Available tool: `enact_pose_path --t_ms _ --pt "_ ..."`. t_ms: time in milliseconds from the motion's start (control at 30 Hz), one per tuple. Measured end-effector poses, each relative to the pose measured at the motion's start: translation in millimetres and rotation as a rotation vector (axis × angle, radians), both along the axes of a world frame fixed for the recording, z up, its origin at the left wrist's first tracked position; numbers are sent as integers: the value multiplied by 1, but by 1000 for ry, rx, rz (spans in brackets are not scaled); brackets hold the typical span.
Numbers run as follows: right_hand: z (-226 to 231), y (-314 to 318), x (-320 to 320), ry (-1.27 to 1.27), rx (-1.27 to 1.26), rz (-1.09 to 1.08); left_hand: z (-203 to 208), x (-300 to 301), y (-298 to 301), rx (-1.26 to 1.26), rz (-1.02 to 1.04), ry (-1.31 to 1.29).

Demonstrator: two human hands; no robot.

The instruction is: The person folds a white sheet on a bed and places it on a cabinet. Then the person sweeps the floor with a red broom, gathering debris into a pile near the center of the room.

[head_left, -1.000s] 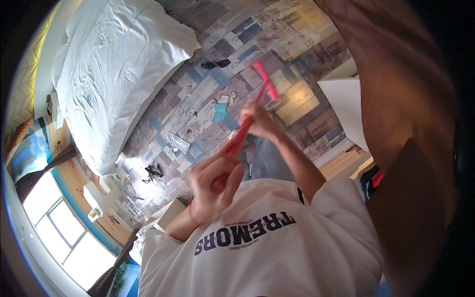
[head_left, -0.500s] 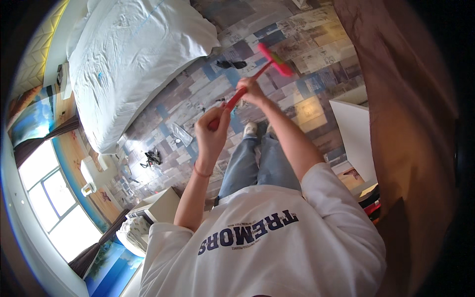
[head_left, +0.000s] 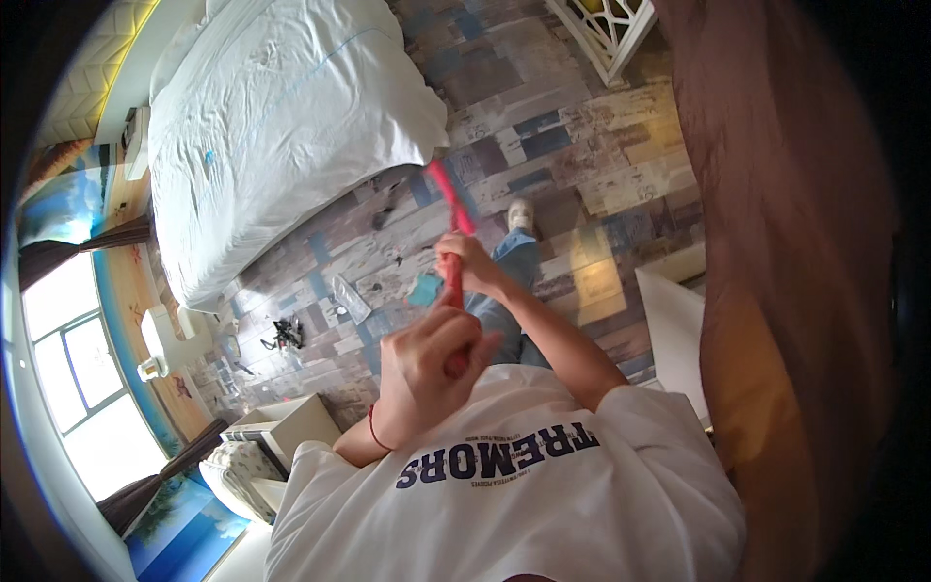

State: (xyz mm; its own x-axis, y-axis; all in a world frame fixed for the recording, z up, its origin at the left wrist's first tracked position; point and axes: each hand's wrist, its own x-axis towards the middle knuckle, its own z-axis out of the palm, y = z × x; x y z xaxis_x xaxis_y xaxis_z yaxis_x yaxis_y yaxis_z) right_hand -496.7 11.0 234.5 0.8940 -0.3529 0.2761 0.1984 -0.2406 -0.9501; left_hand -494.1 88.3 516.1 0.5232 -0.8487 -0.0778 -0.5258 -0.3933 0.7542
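A broom with a red handle (head_left: pixel 454 283) and a pink head (head_left: pixel 451 199) slants away from me, its head over the floor near the bed's corner. My left hand (head_left: pixel 427 359) wraps round the handle's near end. Farther along it, my right hand (head_left: pixel 467 264) is closed on the handle. Bits of litter lie on the floor around the broom: a teal piece (head_left: pixel 425 289) just left of the handle, a clear plastic bag (head_left: pixel 351 299), a dark item (head_left: pixel 385 215) and a black tangled thing (head_left: pixel 284 335). Motion blurs the broom head.
A bed with a white sheet (head_left: pixel 291 126) fills the far left. On the right hang a brown curtain (head_left: pixel 786 242) and a white panel (head_left: pixel 674 330). A white lattice piece (head_left: pixel 611 39) stands at the far edge. A white cabinet (head_left: pixel 301 427) is near my left elbow.
The broom head has swung left and nearer to me. My left hand has come down toward my chest, my right hand slightly left. One foot has stepped forward, and the view has shifted.
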Motion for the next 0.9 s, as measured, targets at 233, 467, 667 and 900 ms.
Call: enact_pose_path --t_ms 233,467,667,900 --pt "-30 -216 -14 282 -202 -258 -88 69 -134 -277 -244 315" --pt "-125 -358 12 581 -372 -323 -197 152 -252 -166 -183 682" --pt "-135 -347 146 334 -263 -155 -186 216 -249 -228 130 591" --pt "-141 -375 267 179 -357 137 -168 247 -276 -288 420 489"
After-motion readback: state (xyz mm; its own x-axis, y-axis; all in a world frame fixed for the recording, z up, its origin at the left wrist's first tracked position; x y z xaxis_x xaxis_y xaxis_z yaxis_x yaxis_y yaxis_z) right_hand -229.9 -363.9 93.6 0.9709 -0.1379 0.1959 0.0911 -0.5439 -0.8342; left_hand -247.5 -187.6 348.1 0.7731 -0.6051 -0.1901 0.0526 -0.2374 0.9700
